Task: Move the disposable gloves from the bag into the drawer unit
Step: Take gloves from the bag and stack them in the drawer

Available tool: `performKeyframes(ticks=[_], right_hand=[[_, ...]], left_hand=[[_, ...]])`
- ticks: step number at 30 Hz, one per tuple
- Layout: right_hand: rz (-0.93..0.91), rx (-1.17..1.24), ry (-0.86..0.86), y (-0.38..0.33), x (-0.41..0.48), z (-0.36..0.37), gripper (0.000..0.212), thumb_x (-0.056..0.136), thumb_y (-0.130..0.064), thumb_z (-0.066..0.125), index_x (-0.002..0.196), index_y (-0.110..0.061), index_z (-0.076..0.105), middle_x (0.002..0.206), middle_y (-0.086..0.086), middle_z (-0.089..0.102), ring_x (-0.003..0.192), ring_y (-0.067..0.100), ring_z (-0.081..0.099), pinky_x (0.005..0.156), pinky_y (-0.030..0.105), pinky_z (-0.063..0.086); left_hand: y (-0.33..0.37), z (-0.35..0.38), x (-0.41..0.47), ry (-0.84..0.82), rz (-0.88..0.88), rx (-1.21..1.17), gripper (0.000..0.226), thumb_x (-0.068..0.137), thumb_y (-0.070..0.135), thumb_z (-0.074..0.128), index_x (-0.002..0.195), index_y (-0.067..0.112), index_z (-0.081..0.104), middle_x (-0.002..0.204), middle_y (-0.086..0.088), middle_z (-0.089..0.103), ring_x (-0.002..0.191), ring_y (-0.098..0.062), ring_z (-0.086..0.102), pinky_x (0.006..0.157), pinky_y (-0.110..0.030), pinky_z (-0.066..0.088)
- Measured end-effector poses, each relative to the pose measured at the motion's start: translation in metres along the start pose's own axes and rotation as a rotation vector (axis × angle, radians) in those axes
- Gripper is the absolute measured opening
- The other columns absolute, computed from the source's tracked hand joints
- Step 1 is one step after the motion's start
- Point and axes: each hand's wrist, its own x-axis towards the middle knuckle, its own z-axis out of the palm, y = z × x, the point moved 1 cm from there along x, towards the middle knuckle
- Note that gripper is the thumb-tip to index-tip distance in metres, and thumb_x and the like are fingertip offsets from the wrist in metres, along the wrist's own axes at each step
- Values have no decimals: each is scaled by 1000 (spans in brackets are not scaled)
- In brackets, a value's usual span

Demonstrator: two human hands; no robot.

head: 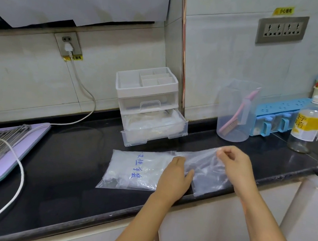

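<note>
Bag [207,171] flat on counter [66,161], long axis left to right; mouth at right end, closed end at left. Gloves [127,168] bunched as white mass inside closed end, well apart from mouth. Left hand [175,178] laid on bag's middle, fingers fairly straight, pressing down, just beside gloves. Right hand [236,164] pinching upper lip of mouth between thumb and fingertips, lip slightly lifted. Drawer unit [147,97] behind bag, against wall; lower drawer [153,129] pulled out, white contents inside. Judged: reach-in leftward along bag's axis; left hand nearer gloves, right nearer mouth.
</note>
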Motion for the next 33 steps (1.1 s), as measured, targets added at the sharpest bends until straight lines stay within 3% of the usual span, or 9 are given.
performKeyframes(ticks=[5,9,13,15,18,22,26,30,33], right_hand=[[-185,119,-200,-48,-14,-13,8,96,-19,52,97,-15,59,88,-4,66,80,2,63,63,13,48],[-289,210,-449,-83,-17,-24,4,93,-12,55,93,-13,59,77,-6,69,78,4,66,70,11,49],[-264,88,-751,-102,-10,-25,20,87,-8,62,106,-14,64,88,5,74,89,12,70,79,16,52],[-250,-7,-817,-108,-5,-22,26,85,-6,65,109,-15,66,91,5,75,91,12,70,79,16,52],[-245,-64,-838,-117,4,-11,22,84,-4,67,103,-13,69,88,1,75,86,8,71,72,11,51],[-305,-150,-796,-119,17,7,16,80,-10,72,96,-15,74,87,0,75,85,9,71,74,13,51],[-322,-199,-771,-113,30,26,13,77,-17,77,89,-12,76,85,2,75,84,13,69,84,23,52],[-296,-202,-680,-111,39,38,18,76,-34,77,75,-17,74,63,-2,60,59,4,50,61,15,41],[-247,-230,-637,-104,49,46,29,72,-47,75,75,-18,73,64,-8,64,60,1,56,65,16,44]], left_hand=[[-4,-3,2,33,19,-153,31,94,26,51,125,19,53,119,0,52,105,-12,53,88,-18,39],[-3,-13,7,46,-168,-517,9,88,20,57,82,20,63,74,8,62,69,-12,56,64,-21,46],[-19,-35,23,76,-502,-961,38,81,20,65,117,6,65,101,-3,68,89,-18,63,79,-23,52],[-25,-55,28,122,-498,-1133,25,92,11,54,114,6,65,111,-10,68,97,-20,66,85,-29,52],[-19,-82,27,-86,-380,-1365,48,98,45,40,119,7,60,124,-18,62,111,-27,63,95,-37,49],[-7,-99,19,-286,-147,-1082,60,89,64,42,120,16,61,118,-4,67,114,-20,62,100,-34,47],[-1,-111,17,-129,-97,-915,15,79,28,75,84,15,68,78,6,68,74,-4,61,75,-18,45],[-9,-123,18,39,-115,-766,20,81,27,73,82,7,68,70,6,64,65,-1,55,62,-8,42],[-20,-136,23,124,-169,-641,26,83,33,71,79,7,70,67,5,61,61,-1,51,60,-8,40]])
